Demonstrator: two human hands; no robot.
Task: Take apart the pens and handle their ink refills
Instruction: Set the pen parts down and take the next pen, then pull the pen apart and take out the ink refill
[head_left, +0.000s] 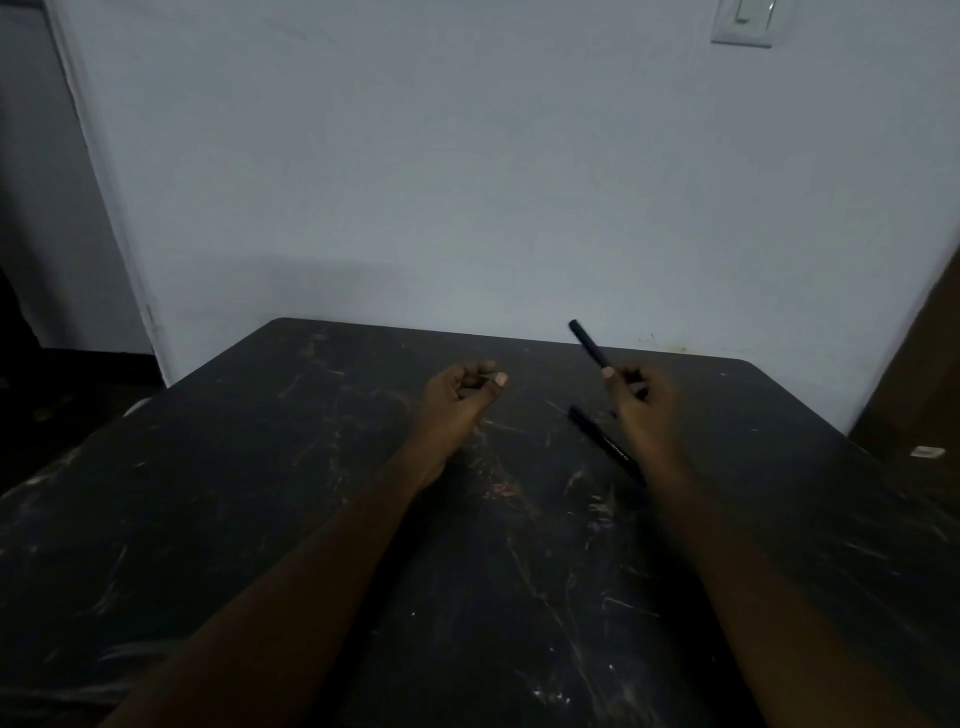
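Observation:
My right hand (641, 402) grips a dark pen (589, 344) near its lower end, and the pen slants up and to the left above the table. A second dark pen (602, 439) lies on the table just left of my right wrist, partly hidden by it. My left hand (460, 397) hovers over the middle of the table with curled fingers, thumb against fingertips. A small dark piece may sit between them, but the light is too dim to be sure.
The black, scratched table (363, 519) stands against a pale wall (467, 182). A light switch (745, 21) is on the wall at the top right. A brown surface (919, 389) borders the table's right side, with a small white object (927, 452) beside it.

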